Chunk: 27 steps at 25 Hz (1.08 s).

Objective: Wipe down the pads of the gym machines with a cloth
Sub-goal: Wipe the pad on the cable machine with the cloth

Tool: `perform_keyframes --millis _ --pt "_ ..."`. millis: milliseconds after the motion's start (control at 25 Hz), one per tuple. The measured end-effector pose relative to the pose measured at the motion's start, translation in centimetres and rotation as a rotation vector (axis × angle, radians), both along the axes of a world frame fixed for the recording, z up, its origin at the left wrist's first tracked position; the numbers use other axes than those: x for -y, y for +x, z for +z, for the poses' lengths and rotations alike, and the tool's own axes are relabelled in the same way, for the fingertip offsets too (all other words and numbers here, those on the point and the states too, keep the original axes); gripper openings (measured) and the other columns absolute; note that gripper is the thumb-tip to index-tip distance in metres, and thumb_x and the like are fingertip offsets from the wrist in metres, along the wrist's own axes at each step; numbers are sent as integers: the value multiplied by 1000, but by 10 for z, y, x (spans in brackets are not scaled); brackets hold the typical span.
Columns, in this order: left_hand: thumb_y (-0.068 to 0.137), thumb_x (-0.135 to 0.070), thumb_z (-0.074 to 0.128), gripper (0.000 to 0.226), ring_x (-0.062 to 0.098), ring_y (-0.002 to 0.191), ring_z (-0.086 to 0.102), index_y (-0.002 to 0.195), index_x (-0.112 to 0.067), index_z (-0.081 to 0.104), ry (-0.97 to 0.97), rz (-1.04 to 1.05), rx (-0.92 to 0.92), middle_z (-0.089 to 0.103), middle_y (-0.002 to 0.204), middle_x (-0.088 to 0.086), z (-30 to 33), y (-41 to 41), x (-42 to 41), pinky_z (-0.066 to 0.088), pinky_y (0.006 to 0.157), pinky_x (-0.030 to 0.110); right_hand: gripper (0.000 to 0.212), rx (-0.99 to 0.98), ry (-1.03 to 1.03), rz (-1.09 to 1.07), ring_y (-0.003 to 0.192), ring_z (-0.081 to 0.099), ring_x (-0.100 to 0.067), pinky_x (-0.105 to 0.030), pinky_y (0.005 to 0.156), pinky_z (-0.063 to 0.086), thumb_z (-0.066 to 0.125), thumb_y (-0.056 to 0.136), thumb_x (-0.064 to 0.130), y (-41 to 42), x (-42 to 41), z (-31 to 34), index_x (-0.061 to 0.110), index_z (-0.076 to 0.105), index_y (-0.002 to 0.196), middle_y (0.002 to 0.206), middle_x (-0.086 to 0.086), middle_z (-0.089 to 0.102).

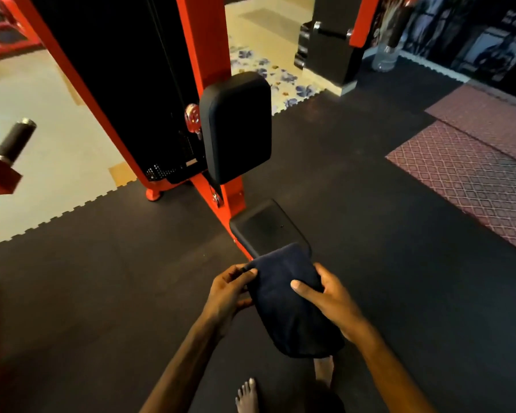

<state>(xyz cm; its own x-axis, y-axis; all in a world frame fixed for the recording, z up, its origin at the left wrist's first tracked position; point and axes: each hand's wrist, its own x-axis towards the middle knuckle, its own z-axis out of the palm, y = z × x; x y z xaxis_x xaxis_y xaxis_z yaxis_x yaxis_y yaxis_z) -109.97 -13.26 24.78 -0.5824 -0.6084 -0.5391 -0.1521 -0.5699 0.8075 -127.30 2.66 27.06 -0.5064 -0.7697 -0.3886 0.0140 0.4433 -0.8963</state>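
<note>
Landmark: the seat pad [265,226], black, fixed low on the red machine frame [204,55]; all places below are given from it.
Cloth: a dark navy cloth [289,305] is hanging folded between the two hands, just nearer the person than the seat pad; its far edge is overlapping the pad's near end in the view, though whether it is touching the pad is hard to tell from here.
Left hand: the left hand [228,296] is gripping the cloth's left edge, fingertips and thumb pinching the fabric near its upper corner.
Right hand: the right hand [329,296] is holding the cloth's right side, thumb lying across the front face and fingers curling round behind.
Back pad: the back pad [236,126], black and upright, is standing beyond the seat pad, mounted higher on the same frame.
Weight stack: a black shrouded weight stack [116,70] is sitting beyond and left of the seat pad, inside the frame.
Floor: dark rubber matting [102,278] is lying all round the seat pad; a red patterned mat [474,162] is lying well off to its right.
Feet: a bare foot [246,396] is showing on the matting nearer the person than the seat pad, below the cloth.
</note>
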Motion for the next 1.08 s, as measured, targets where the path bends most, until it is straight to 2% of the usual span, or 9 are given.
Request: perform_keyframes --millis 160,280,400,520,680,760,840,920,1080 --pt "94 -12 77 22 30 98 75 113 -2 73 34 104 137 76 113 22 -65 -33 14 63 90 49 35 -233 116 141 94 71 -6 -37 84 58 82 90 40 -75 41 -63 23 65 114 101 9 75" --pt "91 -18 82 24 23 93 74 111 -8 76 24 165 258 79 106 15 -118 -73 15 62 88 43 32 -360 111 331 92 68 -8 -35 81 56 81 90 40 -144 81 -122 23 65 112 99 11 71" --pt "91 -26 83 20 15 93 75 108 -16 80 -14 217 366 81 100 2 -168 -116 9 60 81 32 33 -441 72 522 100 65 -9 -36 87 54 76 90 41 -203 121 -177 26 64 117 110 13 65" --pt "86 -34 88 23 13 93 76 103 -21 79 -39 400 522 81 96 -2 -236 -159 4 61 81 32 40 -536 44 702 113 64 -18 -40 91 53 76 93 35 -241 168 -239 26 60 127 123 10 60" --pt "88 -26 85 20 7 96 66 99 -18 71 -217 627 679 64 104 -7 -315 -197 0 56 89 34 71 -875 -43 1032 131 51 -29 -54 102 50 74 92 46 -240 212 -304 32 43 154 147 -2 46" --pt "92 -20 81 19 7 101 63 106 -15 68 -314 693 645 59 110 -5 -327 -207 -2 56 88 33 89 -1033 -95 1188 152 32 -32 -61 120 31 66 89 66 -237 211 -321 39 28 164 167 -4 28" --pt "100 -16 72 25 10 115 63 123 -15 63 -353 757 546 58 123 -4 -335 -212 -7 59 89 27 99 -1164 -115 1341 162 4 -35 -72 123 11 52 86 83 -238 199 -340 44 11 167 177 -5 2" --pt "109 -16 59 33 12 131 58 141 -12 56 -407 773 466 57 140 -2 -343 -215 -14 54 103 25 96 -1297 -138 1399 162 -8 -40 -77 119 8 41 90 87 -238 190 -359 45 1 166 177 -5 -10" --pt "115 -13 40 43 10 147 47 157 -7 44 -435 830 429 51 158 1 -363 -224 -18 39 121 29 73 -1343 -176 1305 162 -6 -40 -73 121 10 24 105 73 -210 214 -372 43 1 167 177 -4 -8"
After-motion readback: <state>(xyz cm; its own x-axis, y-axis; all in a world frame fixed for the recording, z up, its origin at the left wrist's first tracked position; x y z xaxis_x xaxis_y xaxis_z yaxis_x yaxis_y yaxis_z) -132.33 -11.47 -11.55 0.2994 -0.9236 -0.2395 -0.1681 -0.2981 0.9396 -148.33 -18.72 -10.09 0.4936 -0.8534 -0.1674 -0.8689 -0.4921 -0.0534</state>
